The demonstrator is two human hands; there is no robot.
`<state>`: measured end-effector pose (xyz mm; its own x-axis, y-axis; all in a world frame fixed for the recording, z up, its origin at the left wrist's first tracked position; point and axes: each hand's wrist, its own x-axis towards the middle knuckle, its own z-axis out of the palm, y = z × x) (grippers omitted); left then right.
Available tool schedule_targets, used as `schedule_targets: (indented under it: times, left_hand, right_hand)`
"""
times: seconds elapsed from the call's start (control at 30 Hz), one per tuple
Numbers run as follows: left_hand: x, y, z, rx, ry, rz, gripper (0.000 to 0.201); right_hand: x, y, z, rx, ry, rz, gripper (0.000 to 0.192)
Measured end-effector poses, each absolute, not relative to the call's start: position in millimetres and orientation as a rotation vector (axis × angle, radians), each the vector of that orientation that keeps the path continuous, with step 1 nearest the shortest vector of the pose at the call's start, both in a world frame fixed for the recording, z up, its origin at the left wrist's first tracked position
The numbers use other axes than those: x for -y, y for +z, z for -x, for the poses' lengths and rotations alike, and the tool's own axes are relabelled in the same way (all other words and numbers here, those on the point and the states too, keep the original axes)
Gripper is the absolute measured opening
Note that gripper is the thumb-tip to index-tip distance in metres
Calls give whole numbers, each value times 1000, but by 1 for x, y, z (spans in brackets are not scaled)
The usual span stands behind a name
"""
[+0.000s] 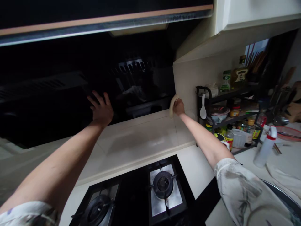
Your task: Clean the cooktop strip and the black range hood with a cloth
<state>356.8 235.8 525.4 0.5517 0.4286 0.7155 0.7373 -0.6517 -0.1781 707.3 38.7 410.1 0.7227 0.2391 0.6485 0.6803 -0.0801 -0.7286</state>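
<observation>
Right hand (179, 106) clamped on pale cloth (173, 105), pressed into corner where black glass panel (70, 103) meets white tiled wall (188, 75), just above tiled ledge (141, 138). Left hand (101, 108) flat on panel, fingers spread, bracing. Gas hob (150, 191) below. To wipe well: keep cloth bunched, firm pressure along seam, left hand steady, elbow wide of spice rack (225, 116).

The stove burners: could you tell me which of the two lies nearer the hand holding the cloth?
The right burner, below the right hand; the left burner sits farther away.
</observation>
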Motion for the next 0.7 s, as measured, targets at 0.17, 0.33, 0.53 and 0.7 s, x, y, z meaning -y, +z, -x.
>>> schedule_targets:
  times: [0.17,0.33,0.53,0.7]
  left_hand:
    - [-235,525,-354,966,-849,2393,70]
    - [-240,523,-347,991,-823,2484,80]
    - [-242,498,-331,1071,-629,2664,122]
    - [-186,372,-282,711,-516,2838,104]
  right_hand:
    - [-19,391,-697,608,-134,1619,8]
    - [-8,341,-657,589,117,1532,8]
    - [26,285,-609,390,361,1128,16]
    - [105,244,-586,136,380,961,12]
